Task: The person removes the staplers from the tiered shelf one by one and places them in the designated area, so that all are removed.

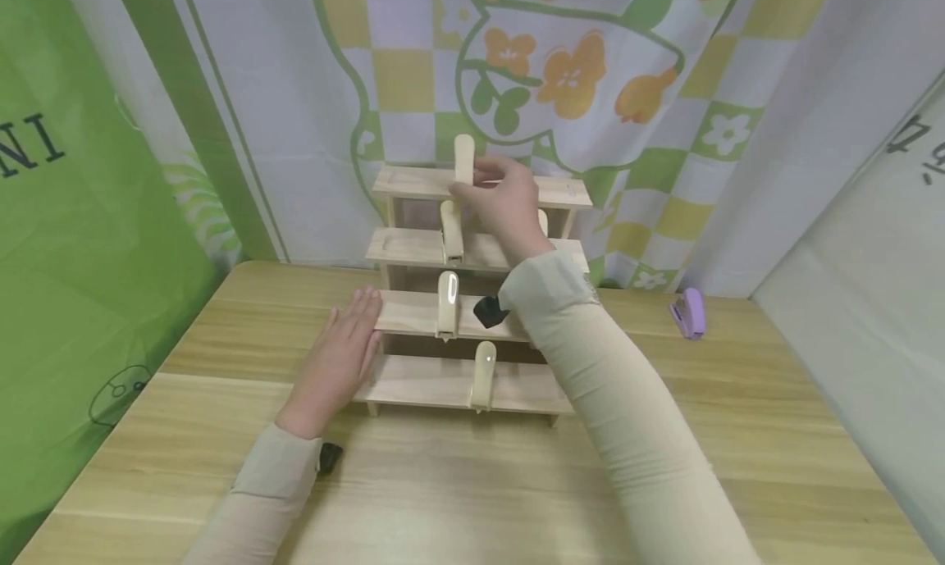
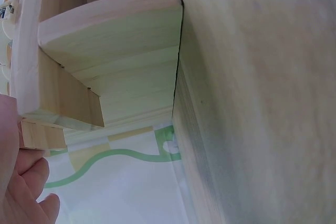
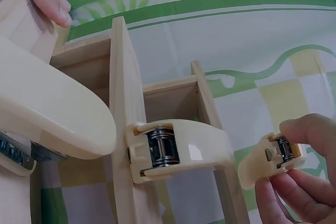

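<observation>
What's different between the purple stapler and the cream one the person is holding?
Colour: the purple stapler is light purple, while the held stapler is pale cream.
Contact: the purple stapler has no hand on it; the held stapler is pinched in the right hand.
Place: the purple stapler sits on the table; the held stapler is up by the top shelf.
Both look like small hand staplers.

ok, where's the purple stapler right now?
Head view, right side: the purple stapler is on the tabletop near its back edge, right of the wooden tiered shelf and in front of the curtain.
</observation>
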Demonstrator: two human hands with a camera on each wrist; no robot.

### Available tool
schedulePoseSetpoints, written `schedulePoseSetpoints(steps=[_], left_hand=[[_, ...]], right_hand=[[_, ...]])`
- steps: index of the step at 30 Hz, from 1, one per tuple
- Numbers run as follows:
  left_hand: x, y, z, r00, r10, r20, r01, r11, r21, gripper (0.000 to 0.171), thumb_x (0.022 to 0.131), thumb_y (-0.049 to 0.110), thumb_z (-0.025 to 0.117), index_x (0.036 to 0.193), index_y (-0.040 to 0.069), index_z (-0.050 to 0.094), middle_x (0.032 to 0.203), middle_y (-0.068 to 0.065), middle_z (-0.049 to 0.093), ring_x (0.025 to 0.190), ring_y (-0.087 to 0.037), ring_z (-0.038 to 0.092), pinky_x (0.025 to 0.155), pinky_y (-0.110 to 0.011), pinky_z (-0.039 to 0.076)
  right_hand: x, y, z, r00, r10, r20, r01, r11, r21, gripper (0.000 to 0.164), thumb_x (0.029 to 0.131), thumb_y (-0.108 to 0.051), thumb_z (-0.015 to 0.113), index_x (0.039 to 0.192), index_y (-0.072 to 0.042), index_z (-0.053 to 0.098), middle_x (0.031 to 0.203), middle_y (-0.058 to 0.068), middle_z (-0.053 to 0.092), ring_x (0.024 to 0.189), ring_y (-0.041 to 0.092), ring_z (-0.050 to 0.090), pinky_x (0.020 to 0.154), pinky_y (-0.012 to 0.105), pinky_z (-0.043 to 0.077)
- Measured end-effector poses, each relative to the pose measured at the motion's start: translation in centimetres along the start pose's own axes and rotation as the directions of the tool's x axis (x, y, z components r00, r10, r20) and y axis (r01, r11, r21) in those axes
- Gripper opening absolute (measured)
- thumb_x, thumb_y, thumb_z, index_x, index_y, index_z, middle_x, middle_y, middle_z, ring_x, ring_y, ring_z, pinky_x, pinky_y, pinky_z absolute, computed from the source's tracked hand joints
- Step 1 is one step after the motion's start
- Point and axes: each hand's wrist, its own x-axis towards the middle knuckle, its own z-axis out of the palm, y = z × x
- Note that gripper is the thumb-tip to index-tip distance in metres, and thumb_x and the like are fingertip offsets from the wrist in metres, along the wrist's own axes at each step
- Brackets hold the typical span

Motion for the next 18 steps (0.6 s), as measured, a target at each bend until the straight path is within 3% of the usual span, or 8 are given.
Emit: schedulePoseSetpoints(steps=[4,8,18], left_hand=[[-0.1,-0.1,-0.1,1.000,-0.002,0.001,0.002,1.000,-0.001,0.057,0.109,0.022,0.044,0.156,-0.006,0.028,0.163,-0.021,0.026,0.151,-0.037,0.025,0.123,-0.060,0.020],[-0.2,-0.3,-0.1,1.000,-0.011,0.003,0.011,1.000,-0.008,0.057,0.109,0.022,0.044,0.156,-0.005,0.028,0.163,-0.021,0.026,0.151,-0.037,0.024,0.123,-0.060,0.019],[0.1,-0.3,0.2,1.000,0.001,-0.009,-0.001,1.000,-0.002,0.057,0.109,0.022,0.045,0.156,-0.005,0.028,0.163,-0.021,0.026,0.151,-0.036,0.025,0.122,-0.060,0.022]], right_hand=[[-0.7,0.1,-0.5,0.999,-0.036,0.003,0.036,0.997,0.076,0.052,0.084,-0.012,0.083,0.132,-0.005,0.064,0.117,0.008,0.067,0.108,0.016,0.067,0.085,0.024,0.060],[-1.6,0.2,-1.4,0.995,-0.099,-0.004,0.099,0.991,0.087,0.047,0.084,-0.012,0.083,0.127,-0.006,0.068,0.114,0.009,0.068,0.105,0.017,0.069,0.088,0.027,0.059],[-4.8,0.8,-4.9,0.976,-0.206,-0.077,0.217,0.960,0.180,0.043,0.080,-0.005,0.084,0.121,-0.004,0.070,0.115,0.011,0.071,0.103,0.022,0.069,0.095,0.030,0.058]])
